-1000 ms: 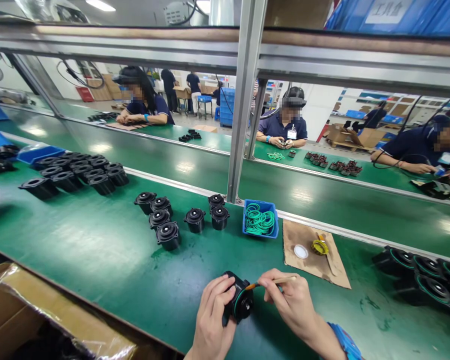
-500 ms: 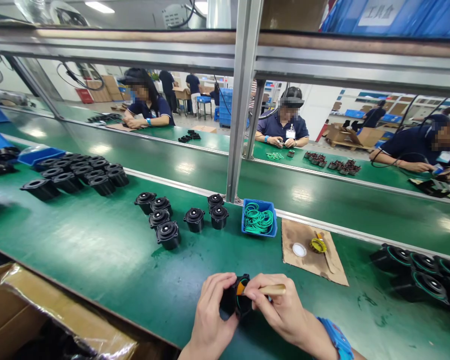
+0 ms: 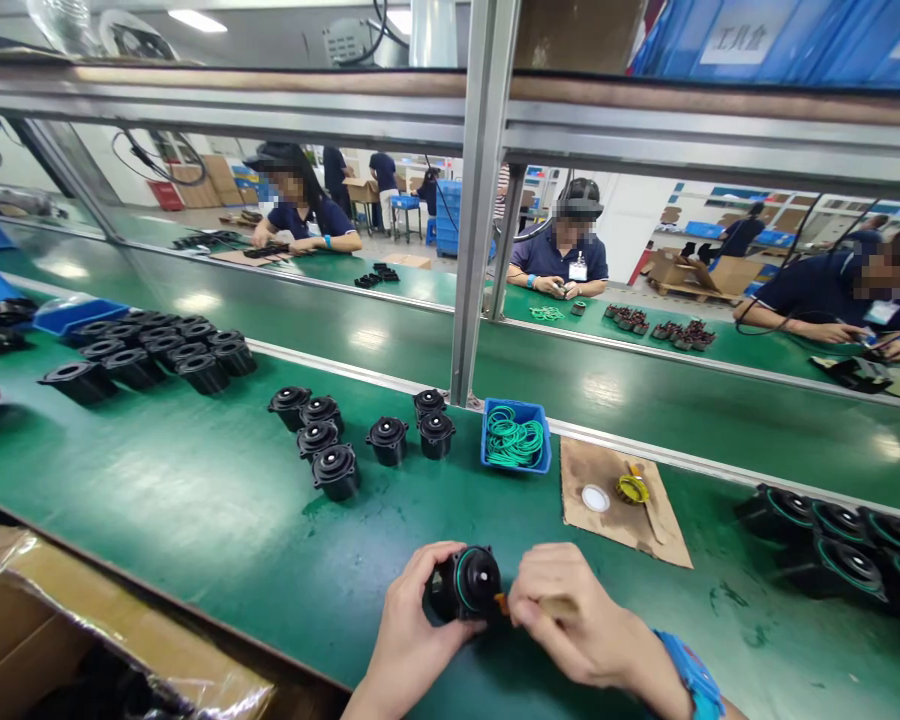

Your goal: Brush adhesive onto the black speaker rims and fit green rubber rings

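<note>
My left hand (image 3: 414, 620) is wrapped round a black motor housing (image 3: 482, 582), tilted so its round end faces up and to the right. A green ring sits around that end. My right hand (image 3: 566, 610) is closed on a small brush (image 3: 503, 603); its orange tip is at the housing's lower right edge, and the fingers hide most of the handle. Beyond my hands stands a blue bin (image 3: 516, 464) of green rubber rings (image 3: 514, 437). Right of it, a cardboard sheet (image 3: 581, 455) carries a yellow open pot (image 3: 631, 489) and a white lid (image 3: 595, 498).
Several black housings (image 3: 335, 470) stand left of centre, with more (image 3: 79, 382) farther left. Housings with green rings (image 3: 844, 570) are at the right. A metal post (image 3: 474, 250) rises behind the bin. An open carton (image 3: 120, 640) is at lower left. Co-workers (image 3: 570, 245) sit opposite.
My left hand has turned the housing, so its ringed end now shows more. The brush has moved from the housing's upper face to its lower right edge.
</note>
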A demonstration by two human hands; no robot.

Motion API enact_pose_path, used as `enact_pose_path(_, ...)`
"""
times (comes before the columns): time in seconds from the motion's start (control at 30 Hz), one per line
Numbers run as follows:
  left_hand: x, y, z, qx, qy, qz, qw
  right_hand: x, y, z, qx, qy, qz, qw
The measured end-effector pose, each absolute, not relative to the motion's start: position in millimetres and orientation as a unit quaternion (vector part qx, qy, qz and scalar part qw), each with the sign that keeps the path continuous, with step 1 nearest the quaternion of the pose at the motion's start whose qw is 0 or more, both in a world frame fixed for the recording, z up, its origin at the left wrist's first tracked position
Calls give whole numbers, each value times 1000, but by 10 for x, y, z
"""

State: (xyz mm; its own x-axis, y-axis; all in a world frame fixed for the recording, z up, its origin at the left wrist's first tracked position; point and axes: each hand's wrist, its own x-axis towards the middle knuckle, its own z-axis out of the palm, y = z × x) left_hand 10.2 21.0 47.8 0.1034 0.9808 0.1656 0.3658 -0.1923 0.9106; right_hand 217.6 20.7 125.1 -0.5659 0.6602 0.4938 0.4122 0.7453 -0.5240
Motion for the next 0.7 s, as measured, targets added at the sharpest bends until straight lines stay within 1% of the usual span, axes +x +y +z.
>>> enact_pose_path(0.13, 49, 225, 444, 608, 474, 399, 497, 2330, 208, 1235, -359, -755, 286, 468)
enact_pose_path(0.17, 36, 229, 414, 602, 451, 403, 522, 2354, 219, 1213, -368, -732, 308, 484)
enact_pose_path(0.23, 9, 237, 343, 596, 414, 416, 548, 2376, 253, 1161, -392, -701, 349, 483)
enact_pose_path(0.37, -43, 223, 247, 615, 412, 419, 525, 2349, 317, 1082, -441, -710, 387, 390)
enact_pose_path(0.47, -39, 188, 256, 635, 447, 396, 490, 2263, 313, 1034, -456, -741, 367, 330)
enact_pose_path(0.57, -1, 169, 270, 653, 467, 377, 461, 2097, 270, 967, -467, -785, 300, 274)
enact_pose_path(0.7, -26, 182, 164, 674, 448, 385, 444, 1829, 207, 880, -487, -833, 164, 205)
